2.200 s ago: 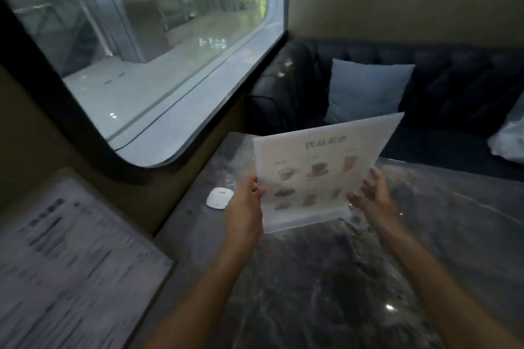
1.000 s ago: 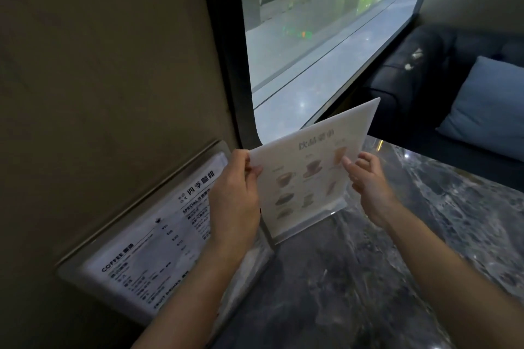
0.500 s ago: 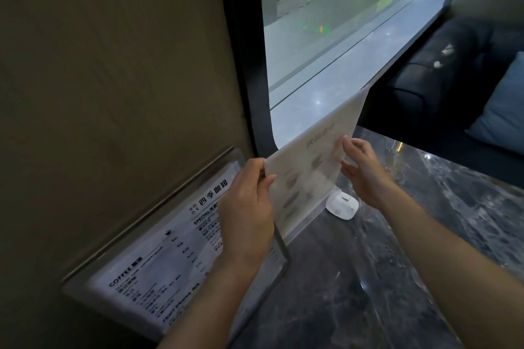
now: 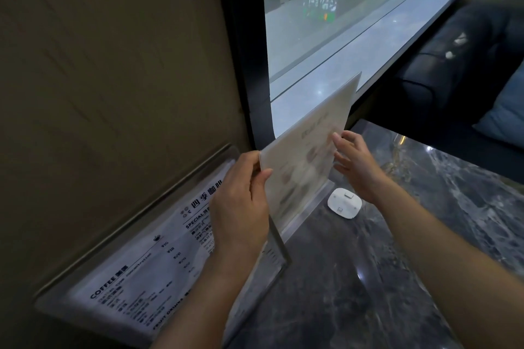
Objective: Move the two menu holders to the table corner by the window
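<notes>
A clear acrylic menu holder (image 4: 306, 159) with a pale drinks sheet stands tilted at the window side of the dark marble table (image 4: 368, 292). My left hand (image 4: 241, 204) pinches its near top corner. My right hand (image 4: 357, 164) has its fingers on the holder's front face at the far side. The holder's base looks to be on or just above the table edge. A second menu holder (image 4: 147, 275) with black coffee-menu print leans against the brown wall at the left, partly hidden by my left forearm.
A small white rounded device (image 4: 344, 202) lies on the table just right of the held holder's base. The window (image 4: 340, 22) with its black frame rises behind. A dark sofa (image 4: 453, 71) with a blue cushion (image 4: 507, 119) sits beyond the table's far end.
Both hands carried the drinks holder leftward toward the window side beside the coffee-menu holder and turned it more edge-on. The white device went from left of it to right of its base.
</notes>
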`<state>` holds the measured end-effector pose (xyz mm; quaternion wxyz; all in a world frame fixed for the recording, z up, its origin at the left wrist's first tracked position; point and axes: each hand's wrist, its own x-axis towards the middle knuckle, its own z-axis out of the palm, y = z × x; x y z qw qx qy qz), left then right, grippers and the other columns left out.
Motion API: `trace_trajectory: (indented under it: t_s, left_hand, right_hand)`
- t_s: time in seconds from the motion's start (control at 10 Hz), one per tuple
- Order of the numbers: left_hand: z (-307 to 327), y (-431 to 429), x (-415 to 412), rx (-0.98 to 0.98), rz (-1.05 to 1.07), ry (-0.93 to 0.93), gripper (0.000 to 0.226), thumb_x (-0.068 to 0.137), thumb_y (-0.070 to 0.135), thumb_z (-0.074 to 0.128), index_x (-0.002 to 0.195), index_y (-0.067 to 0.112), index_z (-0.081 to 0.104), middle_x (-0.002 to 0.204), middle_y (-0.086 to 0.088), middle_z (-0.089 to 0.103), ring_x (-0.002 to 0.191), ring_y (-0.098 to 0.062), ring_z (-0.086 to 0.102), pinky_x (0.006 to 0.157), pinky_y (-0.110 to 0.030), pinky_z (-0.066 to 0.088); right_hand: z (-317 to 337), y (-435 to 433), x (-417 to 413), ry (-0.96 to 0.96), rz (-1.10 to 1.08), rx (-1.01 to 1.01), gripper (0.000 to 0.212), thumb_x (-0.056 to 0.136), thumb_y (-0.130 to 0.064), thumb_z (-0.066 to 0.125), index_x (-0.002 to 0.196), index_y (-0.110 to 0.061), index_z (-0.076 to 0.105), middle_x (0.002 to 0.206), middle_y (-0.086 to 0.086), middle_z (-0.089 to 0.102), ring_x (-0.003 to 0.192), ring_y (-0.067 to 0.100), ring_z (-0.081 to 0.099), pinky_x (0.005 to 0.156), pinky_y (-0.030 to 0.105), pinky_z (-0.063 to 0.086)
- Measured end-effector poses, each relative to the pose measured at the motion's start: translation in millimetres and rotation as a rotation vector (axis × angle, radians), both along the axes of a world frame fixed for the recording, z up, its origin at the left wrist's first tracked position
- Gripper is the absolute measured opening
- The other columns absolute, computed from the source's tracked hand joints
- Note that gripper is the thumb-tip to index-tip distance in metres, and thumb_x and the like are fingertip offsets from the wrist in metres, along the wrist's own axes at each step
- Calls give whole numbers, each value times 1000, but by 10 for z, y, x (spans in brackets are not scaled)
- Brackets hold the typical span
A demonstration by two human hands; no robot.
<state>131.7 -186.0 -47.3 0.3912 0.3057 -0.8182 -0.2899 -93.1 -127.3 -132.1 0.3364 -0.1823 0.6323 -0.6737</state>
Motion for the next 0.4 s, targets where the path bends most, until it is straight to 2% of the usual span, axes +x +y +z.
trace_trajectory:
  t_s: [0.1,0.2,0.3,0.4]
  left_hand:
    - [1,-34,3,7,-20,-6,7,89,15,55,95,13,55,84,-4,64,74,-21,60,59,-48,55]
    - [1,-35,12,35,-28,-7,10,90,17,54,99,14,53,87,2,62,79,-19,61,62,-48,56]
    - [-10,-37,9,57,-46,29,15,89,20,53,103,20,49,91,8,57,84,-16,61,65,-46,58]
    - [5,-27,7,91,-24,72,21,88,22,56,106,25,45,89,13,54,83,-10,60,67,-42,59]
  right_hand:
    - [24,10,-5,51,19,46,49,77,-54,57,117,-31,40,101,-21,57,75,-11,62,60,17,45]
    - [47,23,-3,95,46,74,52,74,-55,59,118,-35,39,101,-24,55,81,-6,61,63,19,45]
    - [93,51,23,128,86,78,53,78,-50,59,124,-33,39,108,-19,54,89,-5,58,57,13,48]
    - [126,78,50,210,66,119,57,78,-47,61,128,-32,38,114,-11,53,97,-4,52,63,13,42]
